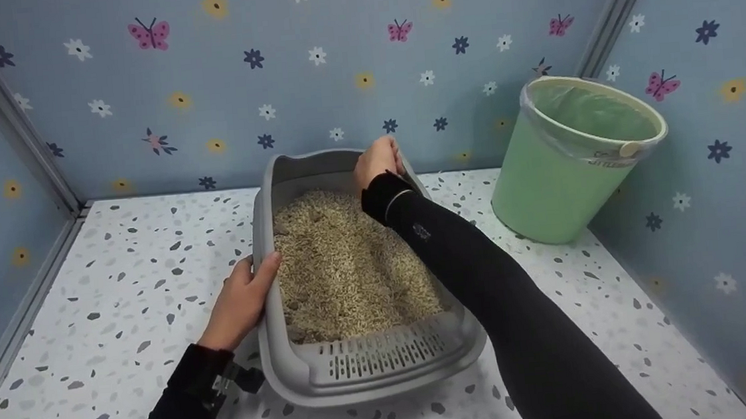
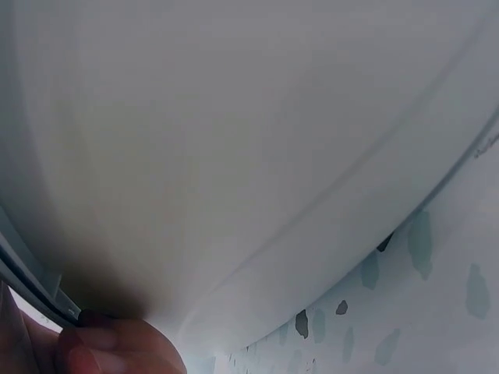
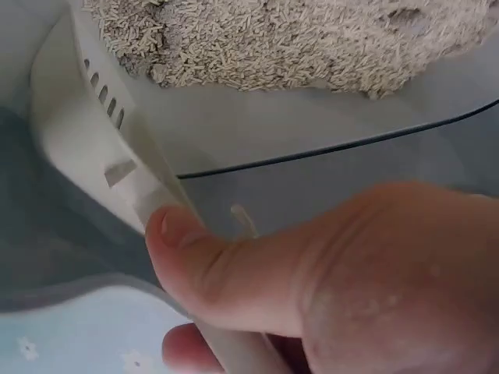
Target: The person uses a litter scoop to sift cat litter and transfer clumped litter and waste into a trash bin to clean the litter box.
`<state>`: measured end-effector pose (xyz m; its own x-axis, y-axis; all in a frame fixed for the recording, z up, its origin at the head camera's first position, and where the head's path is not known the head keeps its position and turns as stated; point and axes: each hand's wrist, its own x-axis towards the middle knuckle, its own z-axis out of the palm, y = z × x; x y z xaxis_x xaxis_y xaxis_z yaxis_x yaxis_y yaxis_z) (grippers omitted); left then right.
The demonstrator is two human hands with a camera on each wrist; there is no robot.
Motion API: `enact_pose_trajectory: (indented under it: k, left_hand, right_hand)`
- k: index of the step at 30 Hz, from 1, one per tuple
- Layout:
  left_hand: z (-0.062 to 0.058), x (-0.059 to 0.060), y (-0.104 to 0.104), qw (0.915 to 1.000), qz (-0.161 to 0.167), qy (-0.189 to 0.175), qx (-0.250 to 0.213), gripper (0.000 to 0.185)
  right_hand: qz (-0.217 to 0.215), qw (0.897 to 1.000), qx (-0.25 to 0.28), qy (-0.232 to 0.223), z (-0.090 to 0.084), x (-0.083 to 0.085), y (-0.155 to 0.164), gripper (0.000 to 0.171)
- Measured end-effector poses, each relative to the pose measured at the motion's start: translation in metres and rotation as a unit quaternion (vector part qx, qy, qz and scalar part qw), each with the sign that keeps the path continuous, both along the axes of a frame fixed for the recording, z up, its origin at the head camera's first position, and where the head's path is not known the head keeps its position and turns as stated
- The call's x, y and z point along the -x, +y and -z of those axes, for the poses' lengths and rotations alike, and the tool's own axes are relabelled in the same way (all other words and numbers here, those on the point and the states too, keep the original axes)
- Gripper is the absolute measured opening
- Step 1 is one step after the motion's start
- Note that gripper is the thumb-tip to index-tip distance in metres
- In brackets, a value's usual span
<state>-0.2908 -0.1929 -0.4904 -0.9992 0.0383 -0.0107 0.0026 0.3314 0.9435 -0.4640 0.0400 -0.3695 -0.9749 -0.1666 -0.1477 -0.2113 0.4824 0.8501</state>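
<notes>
A grey litter box (image 1: 377, 386) stands on the speckled surface, filled with pellet litter (image 1: 344, 265). My left hand (image 1: 240, 303) grips its left rim, thumb over the top; in the left wrist view the fingertips (image 2: 125, 347) curl under the rim beside the outer wall. My right hand (image 1: 379, 162) is at the far right part of the box. In the right wrist view it holds a pale slotted litter scoop (image 3: 101, 132) by the handle, thumb along the top. The scoop's head is at the box's inner wall, close beside the litter. In the head view the scoop is hidden.
A green waste bin (image 1: 544, 183) with a clear liner stands at the back right. Blue walls (image 1: 312, 108) with flowers and butterflies close in the back and both sides. The box's front has a slotted ledge (image 1: 384, 355).
</notes>
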Motion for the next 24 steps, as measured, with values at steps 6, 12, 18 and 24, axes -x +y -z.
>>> enact_pose_trajectory:
  k: [6,12,18,24]
  left_hand:
    - [0.0,0.0,0.001,1.0,-0.001,-0.002,0.005,0.093]
    - [-0.002,0.001,-0.001,0.9999,0.004,-0.005,0.013,0.094]
    - [-0.003,0.002,-0.002,0.9996,0.01,0.009,0.024,0.094]
    - [-0.001,0.002,0.0,0.9998,0.011,0.004,0.018,0.093]
  right_hand:
    - [-0.032,0.998,0.056,-0.018,-0.003,0.012,0.013,0.04]
    - [-0.128,0.989,0.072,-0.021,-0.014,0.0,0.026,0.045]
    - [-0.149,0.987,0.066,-0.008,-0.026,-0.007,0.024,0.049]
    - [-0.088,0.995,0.017,-0.033,-0.015,0.001,0.015,0.035]
